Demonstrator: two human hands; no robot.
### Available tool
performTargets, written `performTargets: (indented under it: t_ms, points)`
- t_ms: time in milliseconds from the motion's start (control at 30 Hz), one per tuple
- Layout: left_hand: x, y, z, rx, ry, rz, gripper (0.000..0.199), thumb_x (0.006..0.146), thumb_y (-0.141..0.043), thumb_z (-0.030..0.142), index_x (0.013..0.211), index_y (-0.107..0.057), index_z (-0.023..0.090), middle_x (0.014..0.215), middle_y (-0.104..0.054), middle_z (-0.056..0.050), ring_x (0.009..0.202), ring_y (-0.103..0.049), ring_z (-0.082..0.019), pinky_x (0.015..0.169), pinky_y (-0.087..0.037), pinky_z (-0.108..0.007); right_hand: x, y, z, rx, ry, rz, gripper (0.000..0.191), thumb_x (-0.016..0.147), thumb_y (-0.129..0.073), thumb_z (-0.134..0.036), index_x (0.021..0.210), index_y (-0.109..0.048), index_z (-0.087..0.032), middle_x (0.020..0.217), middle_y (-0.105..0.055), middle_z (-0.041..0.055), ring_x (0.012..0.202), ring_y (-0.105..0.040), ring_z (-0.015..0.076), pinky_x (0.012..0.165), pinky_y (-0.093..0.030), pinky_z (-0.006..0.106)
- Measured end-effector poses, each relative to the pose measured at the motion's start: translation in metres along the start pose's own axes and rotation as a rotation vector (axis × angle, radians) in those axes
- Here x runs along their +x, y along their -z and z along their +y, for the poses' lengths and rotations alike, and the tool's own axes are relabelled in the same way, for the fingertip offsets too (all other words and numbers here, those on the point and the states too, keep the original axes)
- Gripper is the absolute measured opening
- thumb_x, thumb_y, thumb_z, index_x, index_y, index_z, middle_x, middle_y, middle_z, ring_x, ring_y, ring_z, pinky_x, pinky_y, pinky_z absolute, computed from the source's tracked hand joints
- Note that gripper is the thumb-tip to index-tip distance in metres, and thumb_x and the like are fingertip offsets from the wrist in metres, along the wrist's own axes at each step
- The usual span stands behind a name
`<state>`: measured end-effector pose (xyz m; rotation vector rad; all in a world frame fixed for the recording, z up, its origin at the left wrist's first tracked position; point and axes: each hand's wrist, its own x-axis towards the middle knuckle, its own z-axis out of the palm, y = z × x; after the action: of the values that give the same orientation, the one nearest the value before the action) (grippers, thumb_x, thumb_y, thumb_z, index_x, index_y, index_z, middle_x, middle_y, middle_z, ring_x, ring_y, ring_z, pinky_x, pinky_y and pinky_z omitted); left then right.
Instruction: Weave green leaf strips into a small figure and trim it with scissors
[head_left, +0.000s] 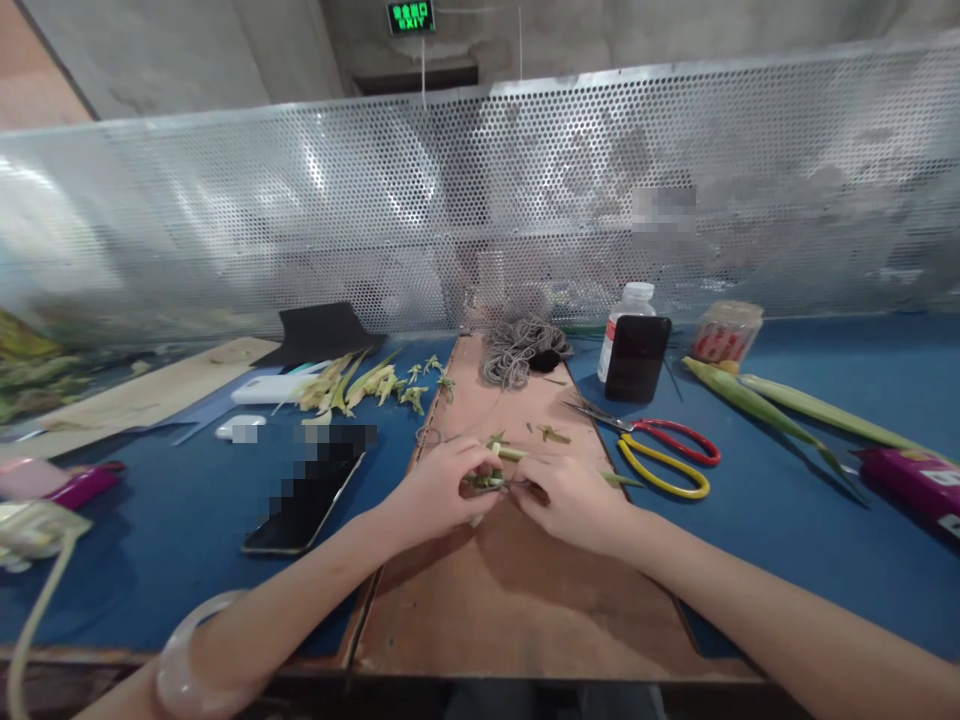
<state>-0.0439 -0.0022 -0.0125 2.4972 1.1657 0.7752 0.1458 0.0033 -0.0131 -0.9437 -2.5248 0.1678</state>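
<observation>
Left hand (454,485): thumb and fingers curled into a narrow pinch, holding the bunched part of a green leaf (487,482). Right hand (570,500): fingertips drawn together on the same leaf just beside the left; exact contact hidden by the fingers. Leaf sits between the 2 hands, low over the bare wood tabletop (525,620), 1 pointed end sticking out past the right hand. Fingertip grip looks chosen because the leaf is thin and slim; 2 close grips probably stop it springing loose. Forearms angle in from both sides, likely to keep the work centred. Scissors (671,460) lie just beyond the right hand, handles on the blue mat (787,580), blades pointing away to the left; probably parked there for easy pickup. 1 phone (637,360) stands upright in front of a bottle (638,291), seemingly using it as a prop. Grey cord (517,360) is heaped past the hands, leaf scraps (352,385) off to the left, likely pushed aside for working room. 2 long leaves (757,405) lie right of the scissors.
</observation>
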Motion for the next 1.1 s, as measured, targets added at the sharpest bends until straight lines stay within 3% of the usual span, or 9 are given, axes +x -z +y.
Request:
performTargets:
  t_ms: [200,333,533,767,900,1033,1100]
  points:
    - [-0.001,0.000,0.001,0.052,-0.013,0.000,0.014,0.073,-0.055,0.021,0.086,-0.058,0.018,0.080,-0.056,-0.003,0.076,-0.052,-0.015,0.069,-0.040,-0.026,0.001,0.000,0.001,0.027,-0.012,-0.009,0.011,0.076,-0.047,-0.013,0.067,-0.051,-0.017,0.064,-0.055,0.0000,0.057,-0.045,0.0105,0.053,-0.029,0.021]
    - [-0.002,0.001,-0.003,0.135,-0.045,-0.030,0.019,0.074,-0.055,0.023,0.091,-0.061,0.019,0.088,-0.059,-0.005,0.086,-0.053,-0.018,0.076,-0.040,-0.029,0.000,0.001,0.001,0.041,-0.051,-0.052,0.008,0.077,-0.050,-0.018,0.071,-0.054,-0.017,0.066,-0.057,0.0006,0.056,-0.046,0.0112,0.052,-0.029,0.022]
    - [-0.003,0.003,-0.006,0.195,-0.078,-0.086,0.025,0.076,-0.056,0.027,0.100,-0.060,0.021,0.101,-0.062,-0.006,0.097,-0.052,-0.021,0.085,-0.037,-0.033,0.002,0.002,-0.004,0.131,-0.051,-0.099,0.012,0.079,-0.046,-0.015,0.079,-0.058,-0.016,0.081,-0.062,0.0053,0.073,-0.055,0.0149,0.063,-0.038,0.023]
    - [-0.005,0.005,-0.002,0.174,-0.071,-0.076,0.031,0.079,-0.053,0.030,0.109,-0.055,0.023,0.110,-0.060,-0.005,0.106,-0.049,-0.021,0.091,-0.033,-0.037,0.003,-0.004,-0.002,0.354,-0.174,-0.136,0.015,0.073,-0.046,-0.012,0.073,-0.060,-0.017,0.071,-0.063,0.0013,0.061,-0.053,0.0130,0.056,-0.037,0.023]
    - [-0.013,0.002,0.011,-0.022,0.164,0.145,0.035,0.072,-0.060,0.034,0.103,-0.052,0.020,0.104,-0.057,-0.008,0.097,-0.051,-0.023,0.084,-0.039,-0.038,0.000,-0.004,-0.001,0.553,-0.292,-0.225,0.017,0.070,-0.046,-0.011,0.072,-0.061,-0.017,0.062,-0.058,-0.0009,0.053,-0.047,0.0107,0.050,-0.034,0.022]
    - [-0.031,-0.011,0.038,-0.675,0.626,0.426,0.024,0.074,-0.056,0.036,0.086,-0.046,0.018,0.075,-0.054,0.000,0.061,-0.053,-0.013,0.053,-0.041,-0.024,0.000,0.005,-0.011,0.803,-0.396,-0.214,0.013,0.076,-0.046,-0.016,0.066,-0.054,-0.016,0.056,-0.046,-0.0036,0.049,-0.039,0.0076,0.048,-0.031,0.020]
    - [-0.038,-0.019,0.052,-0.983,0.793,0.507,0.027,0.070,-0.060,0.035,0.085,-0.047,0.017,0.069,-0.052,0.001,0.055,-0.050,-0.010,0.050,-0.039,-0.022,0.001,0.009,-0.021,0.883,-0.438,-0.130,0.014,0.080,-0.046,-0.022,0.070,-0.052,-0.016,0.058,-0.044,-0.0039,0.052,-0.039,0.0076,0.049,-0.031,0.020]
